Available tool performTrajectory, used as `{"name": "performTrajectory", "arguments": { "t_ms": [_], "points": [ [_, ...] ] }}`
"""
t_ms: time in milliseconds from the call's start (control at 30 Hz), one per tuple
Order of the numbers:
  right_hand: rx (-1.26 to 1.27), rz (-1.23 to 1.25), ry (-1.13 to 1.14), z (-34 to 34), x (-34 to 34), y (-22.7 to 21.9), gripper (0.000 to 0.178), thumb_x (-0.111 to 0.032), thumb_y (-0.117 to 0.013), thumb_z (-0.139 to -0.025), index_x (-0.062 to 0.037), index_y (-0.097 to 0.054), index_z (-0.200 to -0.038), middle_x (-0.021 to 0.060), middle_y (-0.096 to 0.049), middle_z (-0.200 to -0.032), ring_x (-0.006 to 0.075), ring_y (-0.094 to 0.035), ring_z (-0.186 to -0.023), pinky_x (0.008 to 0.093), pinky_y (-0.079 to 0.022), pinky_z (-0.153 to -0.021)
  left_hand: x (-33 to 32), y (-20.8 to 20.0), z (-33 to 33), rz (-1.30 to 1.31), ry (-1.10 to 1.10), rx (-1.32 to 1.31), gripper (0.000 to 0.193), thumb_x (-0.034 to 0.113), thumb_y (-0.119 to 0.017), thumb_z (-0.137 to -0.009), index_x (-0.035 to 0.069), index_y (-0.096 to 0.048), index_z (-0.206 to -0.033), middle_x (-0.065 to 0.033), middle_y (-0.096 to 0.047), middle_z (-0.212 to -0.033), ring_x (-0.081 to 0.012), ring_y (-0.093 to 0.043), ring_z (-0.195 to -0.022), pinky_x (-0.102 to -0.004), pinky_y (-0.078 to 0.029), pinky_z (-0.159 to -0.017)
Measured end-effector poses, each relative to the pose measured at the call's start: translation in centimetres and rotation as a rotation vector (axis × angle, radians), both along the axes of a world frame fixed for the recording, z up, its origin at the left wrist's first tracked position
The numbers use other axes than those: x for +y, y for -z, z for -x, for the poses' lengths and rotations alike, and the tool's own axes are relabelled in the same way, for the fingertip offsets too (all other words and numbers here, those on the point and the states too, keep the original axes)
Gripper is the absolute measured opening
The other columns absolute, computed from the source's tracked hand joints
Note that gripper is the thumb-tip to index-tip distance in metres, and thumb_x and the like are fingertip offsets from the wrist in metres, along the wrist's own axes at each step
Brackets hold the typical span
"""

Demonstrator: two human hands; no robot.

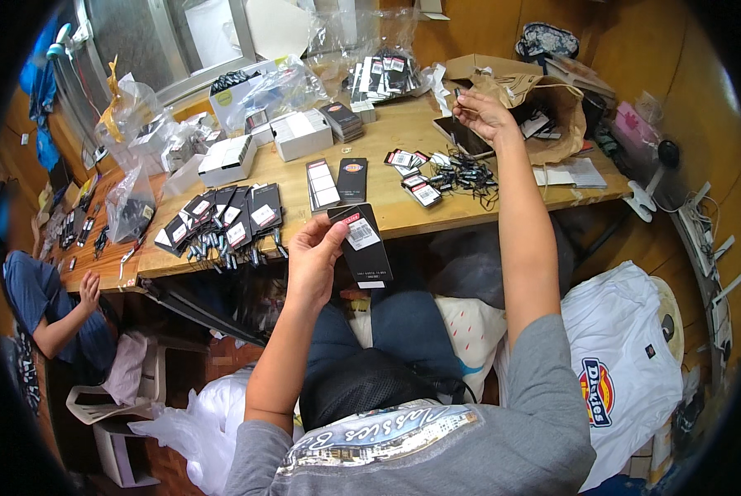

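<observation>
Over my lap, my left hand (314, 255) grips a black hang tag (369, 256) between thumb and fingers. A white barcode sticker with a red strip is on the tag's upper part. My right hand (484, 116) is raised over the table's far right, fingers pinched together; a thin dark piece shows at the fingertips, too small to name. Below that hand lies a pile of black cords (463, 178) with small fasteners, beside some stickered tags (420, 190). On the table ahead of my left hand are a stack of white labels (322, 183) and a stack of black tags (351, 179).
Stickered tags with cords (226, 217) cover the table's front left. White card boxes (302, 134) stand behind them. A brown paper bag (565, 112) lies at the back right, and a white T-shirt (627, 347) lies at my right. Another person's hand (89, 291) is at far left.
</observation>
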State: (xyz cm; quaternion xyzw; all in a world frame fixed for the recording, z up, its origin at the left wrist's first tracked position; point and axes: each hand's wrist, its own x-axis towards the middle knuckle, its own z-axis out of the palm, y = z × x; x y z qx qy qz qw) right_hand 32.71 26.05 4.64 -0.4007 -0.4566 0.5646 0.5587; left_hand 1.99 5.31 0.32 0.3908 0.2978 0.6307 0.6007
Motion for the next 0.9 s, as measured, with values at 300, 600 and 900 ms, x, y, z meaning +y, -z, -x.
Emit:
{"name": "performTrajectory", "arguments": {
  "t_ms": [300, 600, 900],
  "points": [
    [0.155, 0.042, -0.084, 0.0, -1.1, -0.8, 0.014, -0.017, -0.052, -0.079, -0.0127, -0.043, -0.09, 0.0094, -0.058, -0.091, 0.0187, -0.056, -0.081, 0.0298, -0.04, -0.062, -0.3, 0.5, 0.6, 0.017, 0.04, 0.048, 0.009, 0.005, -0.056, -0.076, 0.002, -0.054, -0.083, -0.0028, -0.057, -0.074, -0.0055, -0.049, -0.059, -0.0165, -0.037, -0.052],
    [-0.004, -0.095, 0.202, -1.1, -1.3, -2.2, 0.013, -0.019, -0.061, -0.073, -0.0097, -0.054, -0.078, -0.0005, -0.052, -0.064, 0.0083, -0.05, -0.058, 0.0229, -0.041, -0.051, -0.2, 1.3, 1.1, -0.028, 0.098, 0.017, 0.011, 0.005, -0.057, -0.075, 0.0, -0.055, -0.084, -0.0042, -0.058, -0.08, -0.0075, -0.054, -0.069, -0.0184, -0.043, -0.062],
    [0.27, -0.39, -0.2, 7.6, -14.7, -2.7, 0.021, -0.011, -0.052, -0.079, -0.0022, -0.048, -0.098, 0.0087, -0.058, -0.078, 0.0168, -0.055, -0.074, 0.0251, -0.042, -0.069, 0.4, -2.2, -1.9, -0.231, 0.258, 0.157, 0.004, 0.002, -0.056, -0.073, -0.001, -0.053, -0.073, -0.011, -0.043, -0.118, -0.0129, -0.054, -0.085, -0.0232, -0.042, -0.076]
  ]
}}
